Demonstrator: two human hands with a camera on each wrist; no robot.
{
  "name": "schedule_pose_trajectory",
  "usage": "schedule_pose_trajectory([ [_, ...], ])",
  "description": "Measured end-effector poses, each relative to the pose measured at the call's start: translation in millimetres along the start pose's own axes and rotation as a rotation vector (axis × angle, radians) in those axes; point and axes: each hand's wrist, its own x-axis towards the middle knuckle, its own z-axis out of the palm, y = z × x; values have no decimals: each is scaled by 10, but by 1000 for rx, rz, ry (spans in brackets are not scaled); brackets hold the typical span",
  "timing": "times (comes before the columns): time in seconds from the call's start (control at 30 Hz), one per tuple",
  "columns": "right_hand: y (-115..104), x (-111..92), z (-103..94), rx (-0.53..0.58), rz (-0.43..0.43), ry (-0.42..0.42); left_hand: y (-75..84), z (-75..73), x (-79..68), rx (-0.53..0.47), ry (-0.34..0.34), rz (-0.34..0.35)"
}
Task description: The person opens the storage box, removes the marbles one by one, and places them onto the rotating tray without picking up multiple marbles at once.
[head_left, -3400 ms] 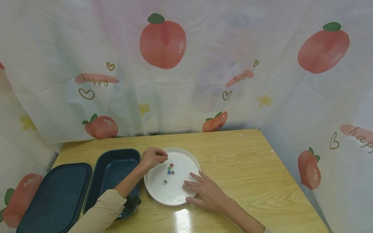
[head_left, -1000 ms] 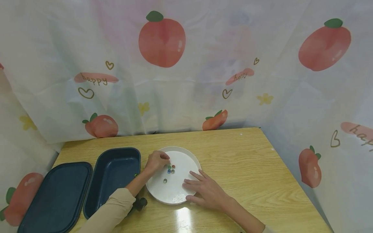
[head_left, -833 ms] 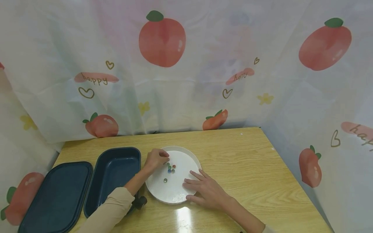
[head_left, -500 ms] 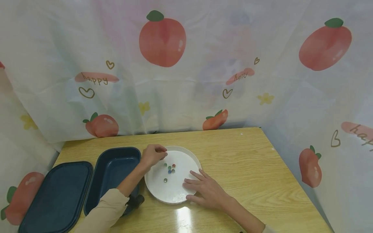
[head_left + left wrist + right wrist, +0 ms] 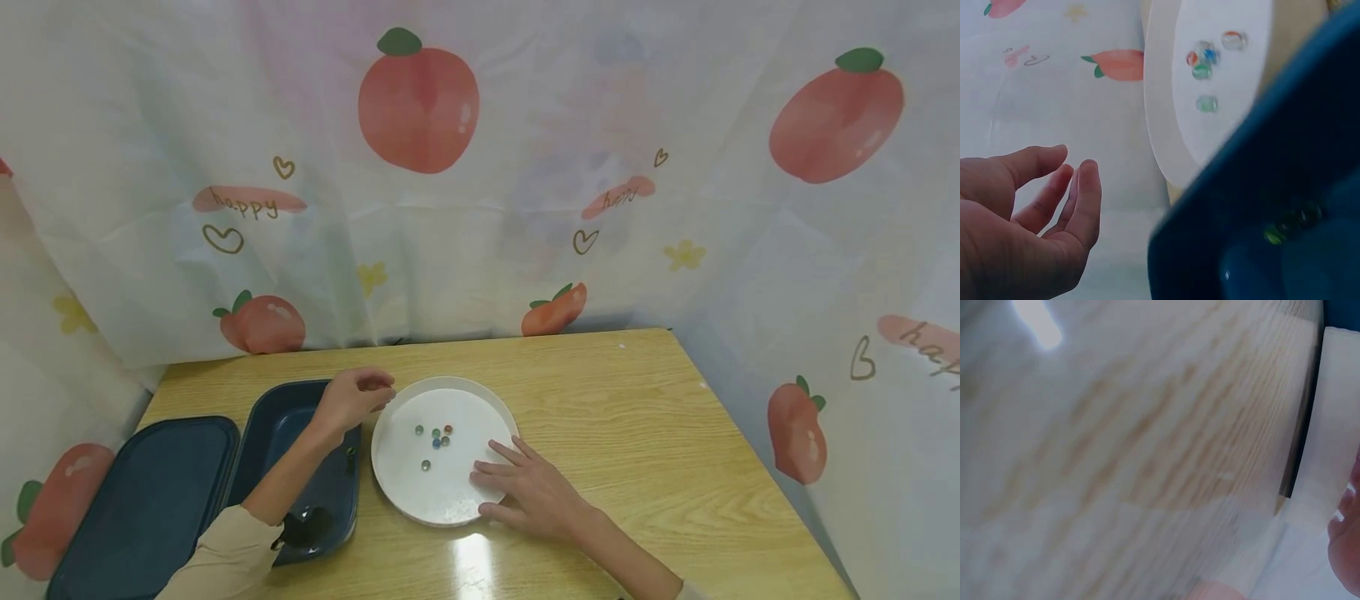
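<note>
Over the far right edge of a dark blue baking pan (image 5: 281,442), my left hand (image 5: 348,404) hangs with loosely bent fingers. In the left wrist view nothing lies between the thumb and fingertips of this left hand (image 5: 1041,231). Several glass marbles lie on a round white plate (image 5: 450,496): a green marble (image 5: 419,430) on the left, a red marble (image 5: 447,429) and others clustered, and a clear one (image 5: 426,465) nearer me. My right hand (image 5: 532,496) spreads its fingers over the plate's right rim. The right wrist view shows the plate's side (image 5: 1329,437) beside a finger (image 5: 1346,550).
A few dark and green marbles (image 5: 1275,234) lie inside the pan, close to its wall. Left of the pan is a flat dark blue tray or lid (image 5: 150,500). The wooden table (image 5: 637,417) meets a fruit-print curtain (image 5: 480,250) at the back.
My left hand has let go of a green marble on the plate and moved left, over the pan. That marble has rolled a little left. My right hand stays put.
</note>
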Motion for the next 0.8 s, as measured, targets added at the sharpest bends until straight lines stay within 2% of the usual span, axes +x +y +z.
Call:
schedule_pose_trajectory([
  [0.07, -6, 0, -6, 4, 1, 2, -45, -85, -31, -3, -5, -8],
  [0.1, -9, -1, -9, 5, 3, 1, 110, -147, -155, 12, 2, -41],
  [0.37, -15, 3, -16, -3, -11, 9, -173, -394, -241, 130, -27, -101],
  [0.57, -9, 7, -14, -12, -19, 13, -368, -422, -258, 147, -77, -131],
  [0.8, -16, 13, -20, -7, -4, 1, -427, -405, -250, 167, -115, -157],
])
